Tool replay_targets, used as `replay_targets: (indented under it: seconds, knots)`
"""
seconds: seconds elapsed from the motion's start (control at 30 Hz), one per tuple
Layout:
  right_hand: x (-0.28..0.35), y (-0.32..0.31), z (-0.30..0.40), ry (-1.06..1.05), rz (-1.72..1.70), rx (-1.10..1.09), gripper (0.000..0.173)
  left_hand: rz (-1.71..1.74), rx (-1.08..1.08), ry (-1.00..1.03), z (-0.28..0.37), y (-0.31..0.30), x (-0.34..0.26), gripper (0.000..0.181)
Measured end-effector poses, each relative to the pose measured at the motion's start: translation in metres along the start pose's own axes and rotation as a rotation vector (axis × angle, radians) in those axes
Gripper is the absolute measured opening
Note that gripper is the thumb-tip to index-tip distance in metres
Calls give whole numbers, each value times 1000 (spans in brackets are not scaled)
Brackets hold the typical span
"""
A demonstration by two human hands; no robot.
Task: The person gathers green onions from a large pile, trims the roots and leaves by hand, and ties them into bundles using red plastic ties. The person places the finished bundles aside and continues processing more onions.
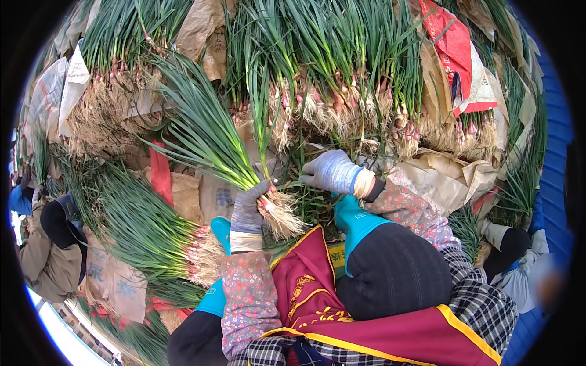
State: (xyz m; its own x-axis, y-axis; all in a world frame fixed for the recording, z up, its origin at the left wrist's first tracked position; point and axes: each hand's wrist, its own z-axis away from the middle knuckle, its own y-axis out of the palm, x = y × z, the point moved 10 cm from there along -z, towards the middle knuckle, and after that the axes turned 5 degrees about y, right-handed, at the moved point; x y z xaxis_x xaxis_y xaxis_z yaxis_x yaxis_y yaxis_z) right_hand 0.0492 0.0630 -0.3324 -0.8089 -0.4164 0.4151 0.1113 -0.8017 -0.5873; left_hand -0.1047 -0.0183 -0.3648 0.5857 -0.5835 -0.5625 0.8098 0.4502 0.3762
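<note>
My left hand [247, 208], in a grey-blue work glove, is closed around a bunch of green onions [219, 146]. Their leaves fan up and to the left, and the pinkish bulbs with pale stringy roots [281, 212] stick out on the right side of the fist. To the right of the bunch is my right hand [332, 171], gloved too, with its fingers pointing left and slightly apart; I see nothing in them. A thicker stack of green onions [151, 228] lies left of my left forearm, roots towards me.
Rows of rooted green onions [329, 59] line the far side. Woven sacks [439, 178] and a red sack [451, 55] lie among them. Leafy scraps [316, 206] cover the ground between my turquoise boots [355, 228]. Other people crouch at left [55, 247] and right [508, 256].
</note>
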Motion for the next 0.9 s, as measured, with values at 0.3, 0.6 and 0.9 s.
replay_targets:
  seconds: [0.3, 0.6, 0.9]
  knots:
    - [15, -34, -5, -124, -152, -466, 27, -263, -269, 90, -24, -18, 28, 10]
    - [12, -39, -31, 85, -26, -356, 27, -373, -357, -16, -3, 25, 28, 30]
    - [-88, -82, 20, 330, -195, -777, 27, 25, 12, -77, -2, 25, 32, 14]
